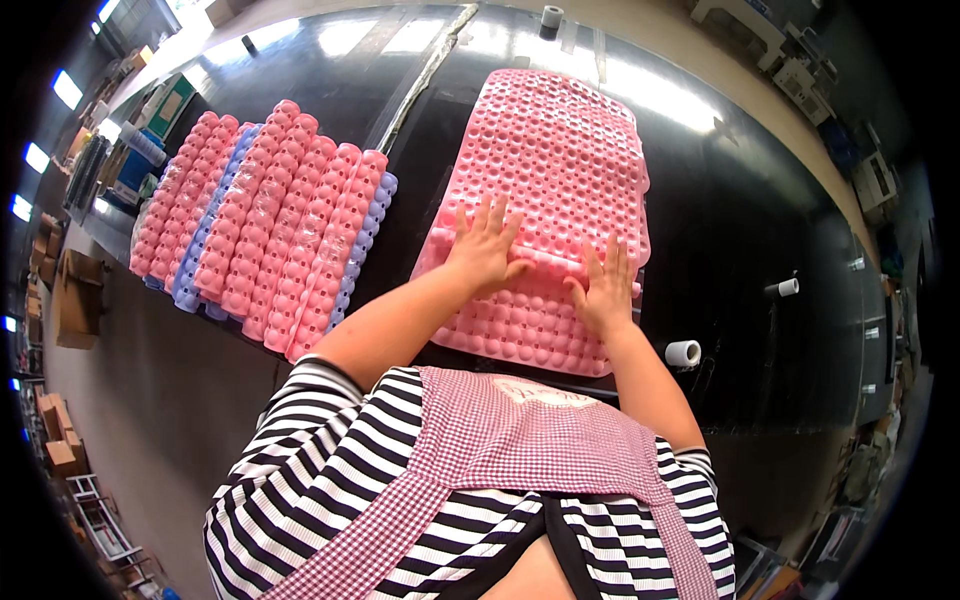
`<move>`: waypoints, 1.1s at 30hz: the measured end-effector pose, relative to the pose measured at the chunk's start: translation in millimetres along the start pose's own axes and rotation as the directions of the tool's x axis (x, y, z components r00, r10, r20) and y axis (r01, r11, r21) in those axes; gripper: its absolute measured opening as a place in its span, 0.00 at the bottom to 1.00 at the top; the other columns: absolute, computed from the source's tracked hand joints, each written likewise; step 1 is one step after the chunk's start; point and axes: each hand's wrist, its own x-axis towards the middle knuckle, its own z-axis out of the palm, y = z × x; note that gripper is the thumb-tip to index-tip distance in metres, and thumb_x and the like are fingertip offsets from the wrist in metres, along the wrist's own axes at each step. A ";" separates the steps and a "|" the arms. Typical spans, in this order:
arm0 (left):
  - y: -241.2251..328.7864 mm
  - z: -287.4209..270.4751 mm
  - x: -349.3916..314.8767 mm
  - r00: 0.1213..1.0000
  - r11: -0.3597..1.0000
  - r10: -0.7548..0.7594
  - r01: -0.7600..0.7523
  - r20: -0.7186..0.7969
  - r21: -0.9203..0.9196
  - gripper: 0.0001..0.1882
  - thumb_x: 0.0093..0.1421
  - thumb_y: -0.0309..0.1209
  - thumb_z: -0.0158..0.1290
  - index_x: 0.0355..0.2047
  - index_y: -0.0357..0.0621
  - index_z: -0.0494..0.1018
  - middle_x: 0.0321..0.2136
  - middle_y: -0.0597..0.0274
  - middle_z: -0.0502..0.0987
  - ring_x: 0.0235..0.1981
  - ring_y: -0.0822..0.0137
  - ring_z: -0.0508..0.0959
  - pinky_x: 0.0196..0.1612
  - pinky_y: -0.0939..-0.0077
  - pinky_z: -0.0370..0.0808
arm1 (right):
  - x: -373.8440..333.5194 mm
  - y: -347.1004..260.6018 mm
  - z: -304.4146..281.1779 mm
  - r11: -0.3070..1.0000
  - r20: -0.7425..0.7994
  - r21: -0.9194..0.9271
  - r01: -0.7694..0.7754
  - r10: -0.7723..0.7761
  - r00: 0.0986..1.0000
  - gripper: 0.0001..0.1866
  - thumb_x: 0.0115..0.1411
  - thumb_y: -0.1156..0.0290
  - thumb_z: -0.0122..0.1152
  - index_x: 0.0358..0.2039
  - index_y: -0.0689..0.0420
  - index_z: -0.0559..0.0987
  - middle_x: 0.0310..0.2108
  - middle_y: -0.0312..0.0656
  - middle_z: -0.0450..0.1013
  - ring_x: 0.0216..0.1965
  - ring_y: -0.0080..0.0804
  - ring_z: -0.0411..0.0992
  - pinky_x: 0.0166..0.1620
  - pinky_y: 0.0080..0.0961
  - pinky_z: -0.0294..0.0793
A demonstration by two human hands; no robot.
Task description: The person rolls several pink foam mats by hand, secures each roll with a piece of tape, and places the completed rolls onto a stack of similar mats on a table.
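A pink bubbled plastic bath mat [560, 130] lies lengthwise on the black table in front of me, its near part curled into a roll [548, 262] across its width. My left hand [486, 246] rests on the left part of that roll, fingers spread and pointing away from me. On the right part lies my right hand [607, 288], its fingers also stretched out and apart. Between me and the roll, another pink bubbled mat [525, 328] shows flat underneath. Neither hand grips anything; both press from above.
To the left sits a row of rolled mats, mostly pink [262, 200] with some blue-violet ones [362, 248]. Small white rolls [683, 353] stick out at the table's right side. A taped seam [425, 85] runs along the black tabletop [730, 230]. Cardboard boxes [78, 300] stand left on the floor.
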 end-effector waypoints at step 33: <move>16.0 27.6 -106.1 0.897 0.966 0.243 -0.259 -0.369 0.007 0.29 0.58 0.39 0.59 0.60 0.47 0.72 0.58 0.57 0.71 0.62 0.54 0.68 0.68 0.45 0.52 | -48.5 -36.7 -23.8 0.887 -0.272 0.346 0.307 -0.219 0.937 0.11 0.53 0.75 0.69 0.39 0.55 0.83 0.39 0.44 0.77 0.43 0.49 0.74 0.49 0.41 0.74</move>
